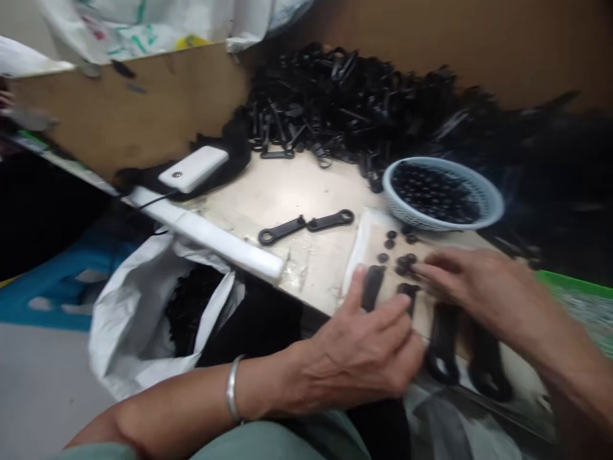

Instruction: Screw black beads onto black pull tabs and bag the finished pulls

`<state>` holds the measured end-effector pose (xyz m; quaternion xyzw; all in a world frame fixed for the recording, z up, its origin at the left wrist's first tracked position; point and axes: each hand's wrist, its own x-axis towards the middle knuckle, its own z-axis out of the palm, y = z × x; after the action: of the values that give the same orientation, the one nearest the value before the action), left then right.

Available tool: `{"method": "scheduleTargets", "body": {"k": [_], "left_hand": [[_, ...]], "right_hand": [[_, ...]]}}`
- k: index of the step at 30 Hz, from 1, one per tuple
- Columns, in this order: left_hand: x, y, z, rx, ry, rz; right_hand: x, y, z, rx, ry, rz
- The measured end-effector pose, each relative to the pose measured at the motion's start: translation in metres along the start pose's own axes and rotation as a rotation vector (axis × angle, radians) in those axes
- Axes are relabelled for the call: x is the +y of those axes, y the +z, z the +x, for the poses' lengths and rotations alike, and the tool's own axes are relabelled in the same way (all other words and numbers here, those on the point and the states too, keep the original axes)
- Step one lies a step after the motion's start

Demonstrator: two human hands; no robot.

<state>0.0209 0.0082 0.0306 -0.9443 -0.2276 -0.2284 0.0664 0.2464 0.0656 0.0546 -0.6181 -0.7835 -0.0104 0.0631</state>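
My left hand [364, 345] rests at the table's near edge, its thumb and fingers pressing on black plastic straps [372, 286] that lie side by side. My right hand [460, 281] reaches in from the right, and its fingertips touch a cluster of small black round buttons [401, 255] on a pale board [364, 236]. More black straps [443, 342] hang over the edge below my right hand. A silver bangle circles my left wrist. Motion blurs both hands.
A pale blue basket [443, 191] of black buttons stands behind the board. A large heap of black straps [354, 102] fills the back. Two joined straps [306, 227] lie loose mid-table. A white power bank [194, 168], a white tube [215, 236] and a white bag [153, 313] are at left.
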Motion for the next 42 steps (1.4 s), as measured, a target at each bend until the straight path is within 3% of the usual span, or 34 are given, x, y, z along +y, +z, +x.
{"method": "scheduleTargets", "body": {"k": [5,12,15,20,24,27,33,42], "left_hand": [[-0.002,-0.014,-0.005,-0.123,-0.009,0.061],[0.001,-0.013,-0.008,-0.127,0.009,0.024],[0.001,-0.009,-0.008,-0.08,0.039,0.01],[0.005,0.002,-0.006,0.092,0.066,-0.073],[0.015,0.014,0.012,0.165,0.132,-0.159],[0.028,0.018,0.032,0.153,0.206,-0.169],[0.047,0.028,0.06,0.03,0.189,-0.075],[0.048,0.037,0.062,-0.032,0.149,-0.049]], "right_hand": [[0.006,0.018,0.011,0.105,-0.165,0.135],[0.019,0.019,0.011,0.093,-0.252,0.223],[0.013,0.011,0.006,0.131,-0.182,0.225],[0.011,-0.019,-0.026,0.174,0.085,0.38],[0.022,-0.036,-0.056,0.156,0.219,0.459],[0.03,-0.036,-0.073,0.161,0.302,0.441],[0.037,-0.025,-0.085,0.215,0.29,0.407],[0.03,-0.019,-0.079,0.219,0.197,0.365]]}}
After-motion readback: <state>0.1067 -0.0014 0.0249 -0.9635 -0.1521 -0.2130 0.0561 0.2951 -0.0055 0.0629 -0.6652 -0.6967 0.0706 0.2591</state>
